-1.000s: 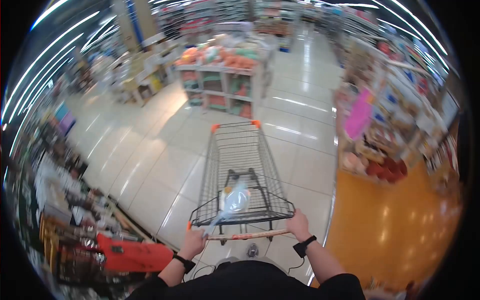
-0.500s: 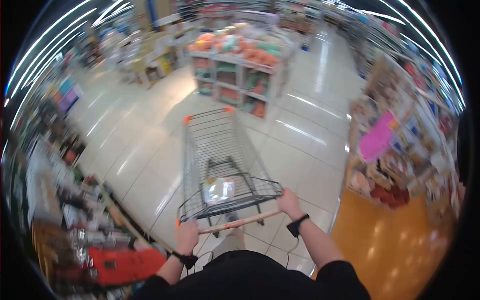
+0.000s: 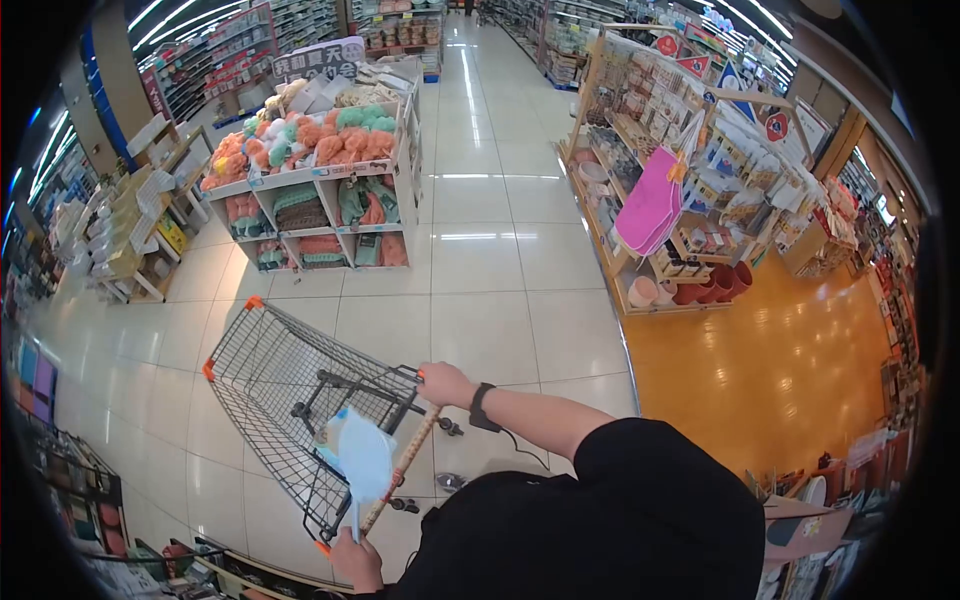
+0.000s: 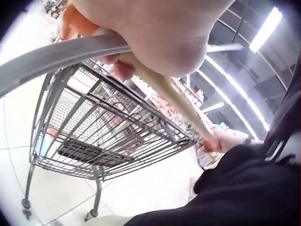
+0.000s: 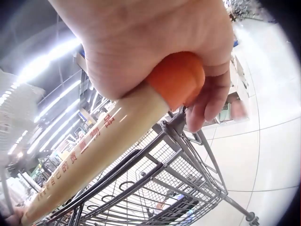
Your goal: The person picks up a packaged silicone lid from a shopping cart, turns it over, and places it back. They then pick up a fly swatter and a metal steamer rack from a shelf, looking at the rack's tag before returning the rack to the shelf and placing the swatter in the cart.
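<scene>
A wire shopping cart (image 3: 290, 370) with orange corner caps stands in front of me, angled to the left. My left hand (image 3: 357, 560) grips the left end of its pale handle bar (image 3: 400, 465). A light blue paddle-shaped thing (image 3: 365, 455) with a thin stem reaches from that hand over the cart; in the left wrist view the greyish stem (image 4: 61, 54) passes under the palm, along with the bar. My right hand (image 3: 447, 385) curls round the bar's other end, at the orange end cap (image 5: 176, 77). Red lettering runs along the bar in the right wrist view.
A white cubby display (image 3: 330, 225) heaped with orange and green soft goods stands ahead. To the right is a wooden shelf rack (image 3: 600, 200) with a hanging pink item (image 3: 650, 205), beside an orange floor (image 3: 760, 360). Low shelves (image 3: 200, 565) line the near left. A tiled aisle (image 3: 480, 200) runs ahead.
The cart has swung to the left, its front now pointing left of the cubby display. The right hand has moved forward and leftward, the left hand back towards the body. Both stay on the bar.
</scene>
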A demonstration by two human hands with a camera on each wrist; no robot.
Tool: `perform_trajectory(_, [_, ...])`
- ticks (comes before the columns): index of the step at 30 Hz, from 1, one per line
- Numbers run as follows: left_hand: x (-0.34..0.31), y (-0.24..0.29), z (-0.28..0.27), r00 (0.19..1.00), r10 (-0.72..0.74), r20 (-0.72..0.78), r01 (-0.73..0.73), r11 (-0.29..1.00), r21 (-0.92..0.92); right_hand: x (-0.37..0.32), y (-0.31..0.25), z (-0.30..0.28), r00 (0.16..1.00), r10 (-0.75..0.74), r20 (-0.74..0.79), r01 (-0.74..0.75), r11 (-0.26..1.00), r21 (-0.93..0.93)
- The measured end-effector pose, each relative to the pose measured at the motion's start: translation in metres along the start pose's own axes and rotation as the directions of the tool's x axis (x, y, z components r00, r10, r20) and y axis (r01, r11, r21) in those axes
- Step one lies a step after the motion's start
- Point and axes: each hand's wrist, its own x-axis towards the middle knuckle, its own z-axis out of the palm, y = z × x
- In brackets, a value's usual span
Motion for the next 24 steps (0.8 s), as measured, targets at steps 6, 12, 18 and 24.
perform_trajectory(6, [0.071, -0.037, 0.009, 0.941, -0.324, -0.095, 0.298, 0.929, -0.217, 0.088, -0.056, 0.019, 0.998, -0.012, 0.058, 0.010, 1.000, 0.026])
perform_trajectory(12, [0.127, -0.063, -0.002, 0.905, -0.425, 0.020, 0.415, 0.870, -0.266, 0.165, -0.106, 0.038, 0.989, -0.114, 0.093, 0.115, 0.993, -0.008])
perform_trajectory(18, [0.172, -0.089, 0.011, 0.955, -0.155, -0.252, 0.160, 0.987, -0.002, 0.264, -0.149, 0.063, 0.916, -0.321, 0.242, 0.376, 0.896, -0.236])
perform_trajectory(24, [0.226, -0.125, 0.007, 0.818, -0.569, -0.078, 0.546, 0.812, -0.206, 0.303, -0.225, 0.056, 0.942, -0.286, 0.175, 0.289, 0.957, 0.010])
